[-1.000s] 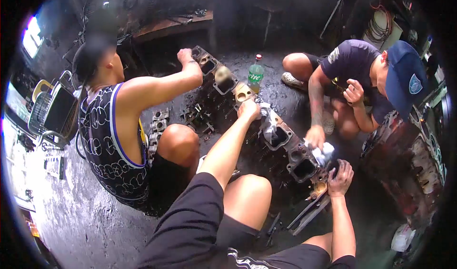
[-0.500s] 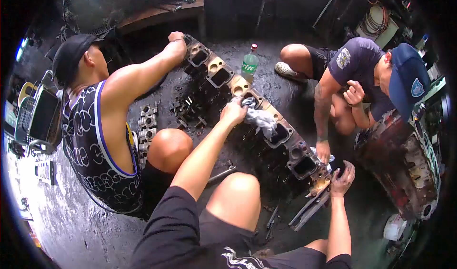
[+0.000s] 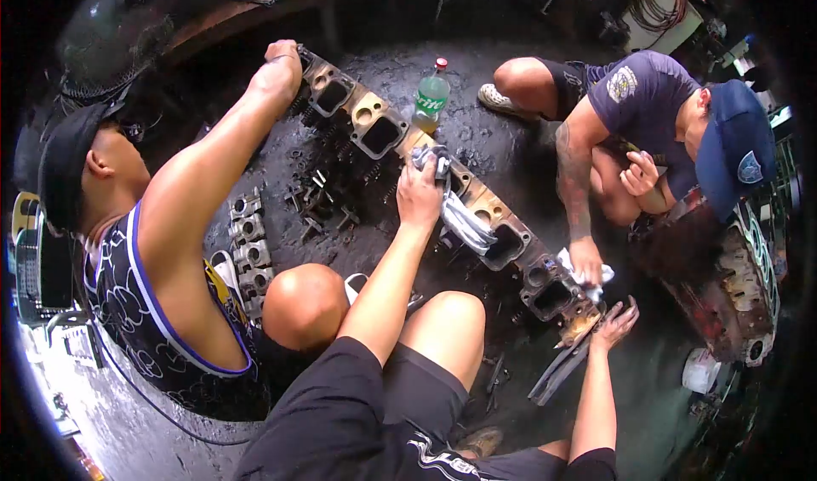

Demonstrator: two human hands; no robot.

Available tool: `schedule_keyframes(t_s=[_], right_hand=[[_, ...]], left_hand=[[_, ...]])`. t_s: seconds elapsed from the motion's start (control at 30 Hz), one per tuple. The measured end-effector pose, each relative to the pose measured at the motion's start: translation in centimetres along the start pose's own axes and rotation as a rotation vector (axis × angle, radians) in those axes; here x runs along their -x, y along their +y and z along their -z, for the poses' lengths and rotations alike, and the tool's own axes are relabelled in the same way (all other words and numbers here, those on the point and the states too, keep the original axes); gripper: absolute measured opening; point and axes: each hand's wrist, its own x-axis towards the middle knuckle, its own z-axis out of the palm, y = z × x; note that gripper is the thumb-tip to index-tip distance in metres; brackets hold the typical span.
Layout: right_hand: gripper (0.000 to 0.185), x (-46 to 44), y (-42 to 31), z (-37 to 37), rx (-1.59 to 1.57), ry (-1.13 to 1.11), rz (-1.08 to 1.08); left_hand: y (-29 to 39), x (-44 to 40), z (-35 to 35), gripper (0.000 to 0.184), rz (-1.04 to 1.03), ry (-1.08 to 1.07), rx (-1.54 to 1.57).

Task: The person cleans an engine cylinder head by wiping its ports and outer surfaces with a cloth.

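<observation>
I have the long metal casting (image 3: 483,202) running diagonally over the floor (image 3: 506,159), a cloth (image 3: 468,227) across its middle grasped by the left hand (image 3: 420,197); firm, flat strokes seem best, the right hand (image 3: 613,331), fingers loosely spread, steadying the near end. The bottle (image 3: 435,83) reads Sprite.

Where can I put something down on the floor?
Bare floor shows between the bottle and the blue-capped person's forearm, and between the right hand and white tub. It's crowded left of the long metal part, with loose pieces.
</observation>
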Motion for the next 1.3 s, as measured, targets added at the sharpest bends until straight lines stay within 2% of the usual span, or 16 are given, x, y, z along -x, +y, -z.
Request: schedule_keyframes(t_s=[0.1, 0.2, 0.23, 0.33, 0.4, 0.43, 0.53, 0.57, 0.6, 0.67, 0.73, 0.87, 1.1, 1.2, 1.27, 1.3], right_hand=[[0.034, 0.1, -0.1, 0.0, 0.052, -0.025, -0.021], [0.034, 0.0, -0.1, 0.0, 0.057, -0.032, -0.040], [0.034, 0.1, -0.2, 0.1, 0.050, -0.027, -0.040], [0.029, 0.4, 0.0, 0.1, 0.028, 0.001, -0.038], [0.028, 0.5, -0.2, 0.5, -0.006, -0.048, -0.061], [0.028, 0.5, 0.3, 0.1, 0.005, -0.046, -0.059], [0.029, 0.3, 0.7, -0.7, -0.067, -0.058, -0.108], [0.029, 0.8, 0.8, -0.3, -0.104, -0.080, -0.136], [0.029, 1.0, 0.7, 0.4, -0.067, -0.091, -0.114], [0.030, 0.3, 0.0, 0.5, -0.035, -0.106, -0.047], [0.031, 0.3, 0.0, 0.2, -0.168, -0.119, -0.102], [0.032, 0.1, 0.9, -0.8, -0.103, -0.106, -0.076], [0.026, 0.9, 1.4, -0.8, -0.124, -0.048, -0.040], [0.027, 0.6, 0.6, -0.5, -0.146, -0.115, -0.105], [0.027, 0.2, -0.7, 0.7, -0.167, -0.161, -0.170], [0.027, 0.1, -0.8, 0.5, -0.167, -0.161, -0.168]], left_hand=[[0.0, 0.0, 0.0, 0.050, -0.015, 0.008, 0.010], [0.4, -0.4, 1.3, 0.050, 0.199, 0.092, 0.285], [-0.3, -1.5, 2.1, 0.052, 0.408, 0.045, 0.301], [-3.4, -5.3, 1.3, 0.044, 0.426, 0.605, 0.335], [-2.2, -7.7, 2.4, 0.049, 0.716, 0.212, 0.148], [-1.7, -8.6, 2.3, 0.054, 0.671, -0.020, -0.092], [-2.8, -9.1, 1.3, 0.055, 0.562, -0.066, -0.207], [-3.2, -9.1, 1.4, 0.059, 0.590, -0.166, -0.251], [-2.4, -9.0, 2.2, 0.048, 0.649, -0.142, -0.237], [-3.2, -9.4, 1.7, 0.051, 0.645, -0.117, -0.256], [-4.3, -9.7, 1.3, 0.054, 0.673, -0.201, -0.167], [-5.1, -9.8, 1.6, 0.053, 0.719, -0.337, -0.027], [-9.3, -10.1, -3.4, 0.055, 0.759, -0.197, 0.084], [-6.3, -10.9, 3.0, 0.055, 0.648, -0.329, -0.011], [-12.1, -13.3, 1.0, 0.057, 0.546, -0.604, -0.090], [-11.4, -13.5, 1.7, 0.057, 0.547, -0.563, -0.123]])
